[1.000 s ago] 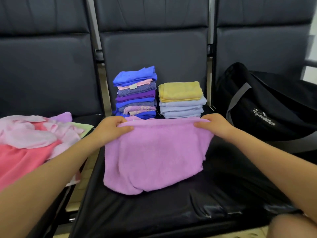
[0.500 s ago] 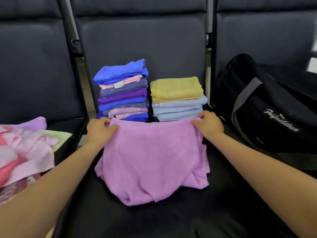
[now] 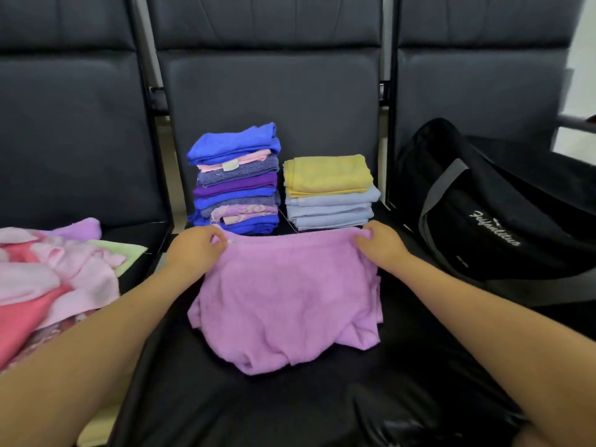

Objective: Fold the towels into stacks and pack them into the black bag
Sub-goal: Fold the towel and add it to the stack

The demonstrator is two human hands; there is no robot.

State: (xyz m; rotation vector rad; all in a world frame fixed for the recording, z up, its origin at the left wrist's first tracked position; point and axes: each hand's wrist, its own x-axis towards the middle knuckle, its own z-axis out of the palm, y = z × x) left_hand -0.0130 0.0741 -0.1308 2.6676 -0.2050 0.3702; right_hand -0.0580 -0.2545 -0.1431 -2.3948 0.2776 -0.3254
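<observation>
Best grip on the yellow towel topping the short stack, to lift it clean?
Pinch the yellow towel at its near folded edge, coming from the front. It lies flat on the pale blue towels; the taller stack crowds one side and the chair back blocks the rear.

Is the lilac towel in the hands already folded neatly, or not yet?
Not yet: lilac towel is doubled but rumpled, lower edge uneven; left hand and right hand grip its top corners.

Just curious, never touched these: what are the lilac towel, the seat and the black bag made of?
Lilac towel: soft terry-like cloth, matte and fuzzy. Seat: probably faux leather, smooth with glossy wrinkled highlights. Black bag: likely woven synthetic fabric, matte, with a grey webbing strap.
</observation>
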